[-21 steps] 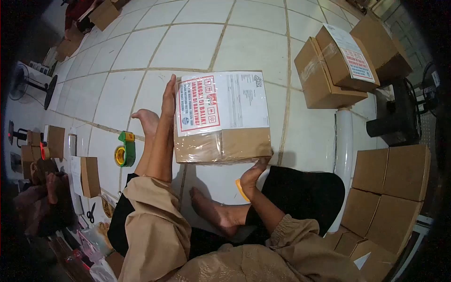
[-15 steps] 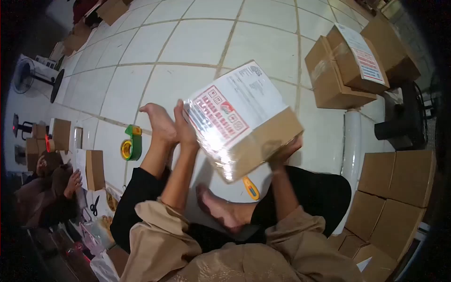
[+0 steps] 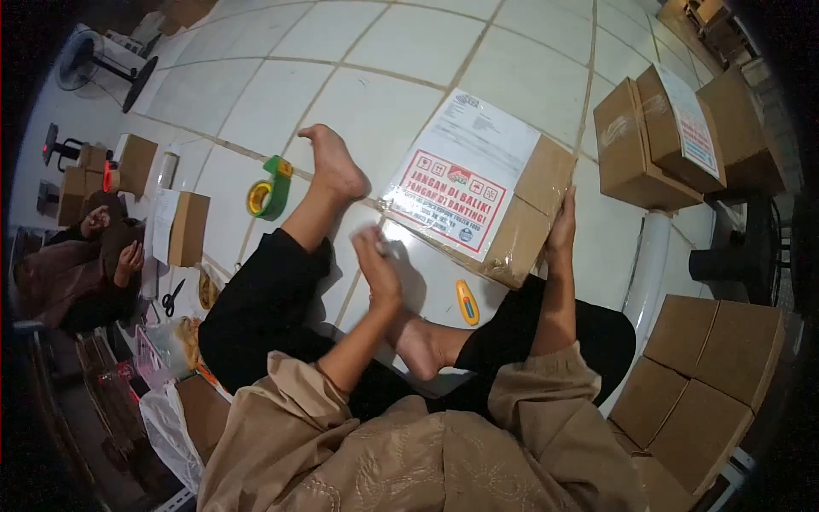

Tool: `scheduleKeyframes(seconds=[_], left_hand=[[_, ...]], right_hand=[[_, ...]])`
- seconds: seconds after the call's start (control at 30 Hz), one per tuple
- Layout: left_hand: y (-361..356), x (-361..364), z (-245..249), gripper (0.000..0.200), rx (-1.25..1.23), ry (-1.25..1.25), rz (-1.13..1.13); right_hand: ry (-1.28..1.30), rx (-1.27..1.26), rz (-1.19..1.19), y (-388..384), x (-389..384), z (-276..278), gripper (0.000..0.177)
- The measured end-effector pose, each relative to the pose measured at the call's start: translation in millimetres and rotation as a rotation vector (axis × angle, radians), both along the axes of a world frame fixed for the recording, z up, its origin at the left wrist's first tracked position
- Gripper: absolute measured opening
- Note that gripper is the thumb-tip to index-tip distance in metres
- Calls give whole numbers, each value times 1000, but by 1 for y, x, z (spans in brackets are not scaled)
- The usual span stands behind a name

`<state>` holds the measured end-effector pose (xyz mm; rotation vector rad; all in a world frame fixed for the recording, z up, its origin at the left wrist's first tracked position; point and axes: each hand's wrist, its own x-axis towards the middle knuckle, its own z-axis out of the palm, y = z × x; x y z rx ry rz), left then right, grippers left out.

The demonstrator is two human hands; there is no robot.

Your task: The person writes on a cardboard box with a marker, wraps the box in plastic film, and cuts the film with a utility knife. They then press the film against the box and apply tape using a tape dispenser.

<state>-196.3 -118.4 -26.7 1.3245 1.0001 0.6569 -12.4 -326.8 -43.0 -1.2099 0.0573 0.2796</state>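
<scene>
A taped cardboard box [image 3: 546, 175] rests on the floor in front of me, with a white printed label sheet [image 3: 456, 183] under clear film on its top. My right hand [image 3: 560, 229] lies along the box's right side, fingers stretched out. Just left of the box's near edge, my left hand [image 3: 375, 266] is off the box; its fingers are smeared by motion. A yellow box cutter [image 3: 467, 302] lies on the tiles between my legs. Beyond my left shin stands a green tape dispenser [image 3: 275, 189] with a roll in it.
Stacked boxes [image 3: 648, 145], a roll of clear film [image 3: 646, 273] and more cartons [image 3: 708, 358] line the right. On the left are a seated person [image 3: 85, 264], a labelled carton [image 3: 188, 230], black scissors [image 3: 173, 296] and a fan [image 3: 102, 64].
The box has come down from both hands onto the floor, label side up. My left hand has let go and drawn back toward me; the right stays at the box's side.
</scene>
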Motion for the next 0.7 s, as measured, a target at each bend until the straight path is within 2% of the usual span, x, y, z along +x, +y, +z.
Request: scheduleKeyframes(seconds=[0.03, 0.1, 0.17, 0.23, 0.3, 0.4, 0.43, 0.47, 0.5, 0.53, 0.6, 0.67, 0.7], left_hand=[[-6, -16, -5, 41, -3, 61, 2], [-37, -33, -4, 48, 217, 282, -459], [-76, -42, -6, 62, 430, 520, -880], [-102, -40, -23, 74, 577, 671, -1098], [-111, -25, -56, 79, 609, 695, -1132], [-118, -33, -54, 76, 591, 512, -1062], [-120, -39, -49, 74, 588, 417, -1007], [-119, -48, -31, 70, 567, 324, -944], [-117, -57, -13, 67, 549, 229, -884], [-115, -65, 6, 63, 535, 134, -828], [-108, -84, 50, 58, 467, -35, -827], [-95, -116, 120, 51, 434, -211, -781], [-85, -136, 154, 46, 425, -329, -741]], right_hand=[[5, -32, -2, 1, -11, 5, 62], [-5, -48, 15, 3, -31, 9, 62], [16, -41, -75, -2, -42, 8, 62], [78, -132, -112, -8, -65, 14, 61], [48, -296, -41, -32, -91, 22, 59], [-229, -513, 30, -114, -116, 10, 48], [-274, -695, -8, -132, -140, 49, 45], [-217, -541, -93, -146, -164, 77, 43], [-253, -543, -173, -179, -175, 84, 41], [-299, -620, -152, -220, -185, 89, 41], [-353, -838, -331, -289, -203, 85, 39], [-278, -908, -529, -292, -246, 117, 38], [-291, -912, -530, -297, -252, 118, 38]])
